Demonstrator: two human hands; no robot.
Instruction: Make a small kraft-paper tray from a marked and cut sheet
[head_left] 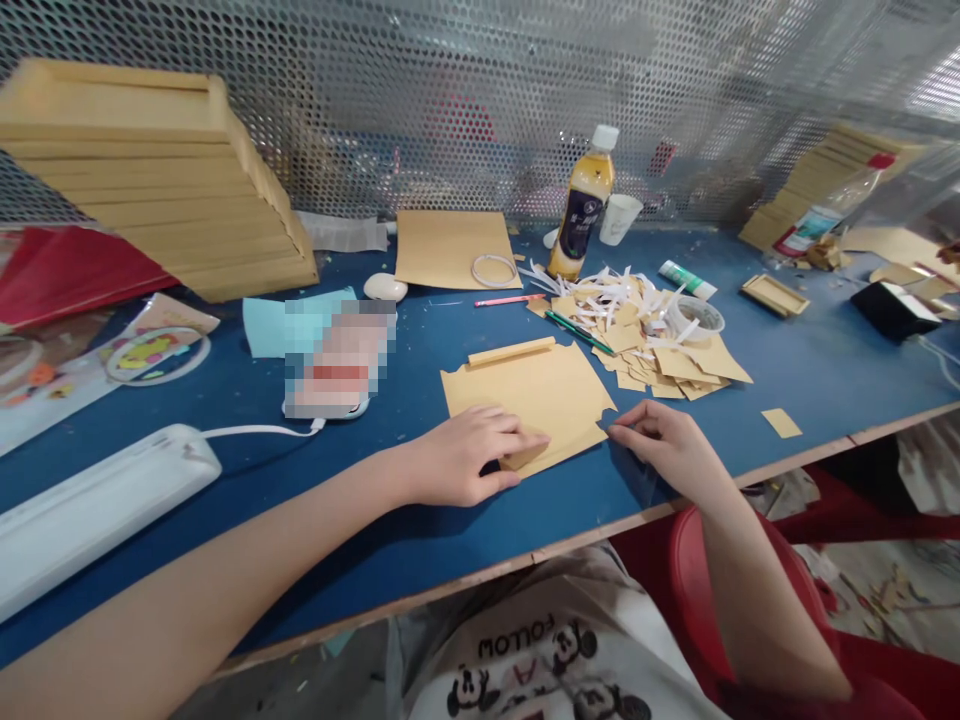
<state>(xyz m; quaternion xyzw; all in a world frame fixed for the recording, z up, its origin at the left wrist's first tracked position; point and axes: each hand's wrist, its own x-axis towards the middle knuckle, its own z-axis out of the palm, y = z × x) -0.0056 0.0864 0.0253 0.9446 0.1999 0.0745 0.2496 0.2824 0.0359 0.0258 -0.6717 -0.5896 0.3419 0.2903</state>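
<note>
One tan card (570,390), one long flap folded along its far edge, is held down on the blue surface (420,540) by the left hand (487,450), fingers flat. At its right corner, the right hand's (660,440) fingers are bunched; whether card is pinched cannot be told. Two bottles (581,220) and one cup (619,222) are backed by perforated metal (345,130).
</note>
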